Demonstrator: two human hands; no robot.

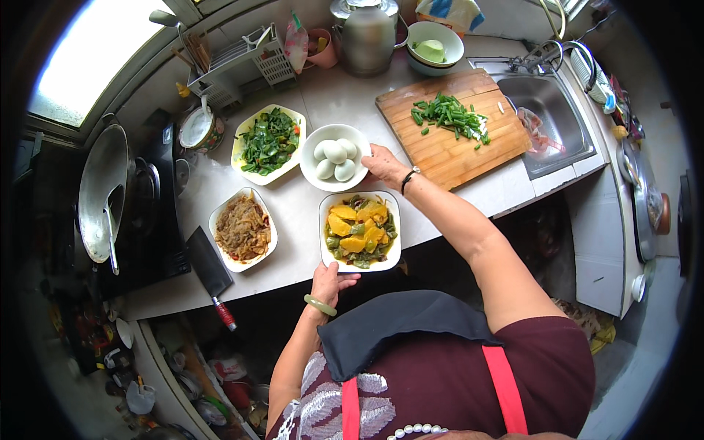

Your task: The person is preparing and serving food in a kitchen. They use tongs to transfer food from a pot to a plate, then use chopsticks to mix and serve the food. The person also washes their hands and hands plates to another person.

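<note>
My right hand point(386, 164) grips the right rim of a round white bowl point(308, 171) that holds several pale, unpeeled eggs point(334, 150). At the counter's front edge, my left hand point(330, 282) holds the near-left corner of a square white dish point(325, 260), thumb on the rim and fingers beneath. Yellow-orange slices and cut green peppers point(360, 228) fill this dish, which sits just below the egg bowl. Left of the bowl stands a dish of cooked leafy greens point(269, 141). A smaller dish of brown shredded food point(243, 228) lies nearer me.
A cleaver point(210, 263) lies on the left, its red handle overhanging the counter edge. Beyond it, a wok point(103, 192) with a spatula rests on the stove. Chopped green stalks point(448, 116) cover part of a wooden cutting board point(467, 165), beside a sink point(569, 140) holding raw meat point(532, 129).
</note>
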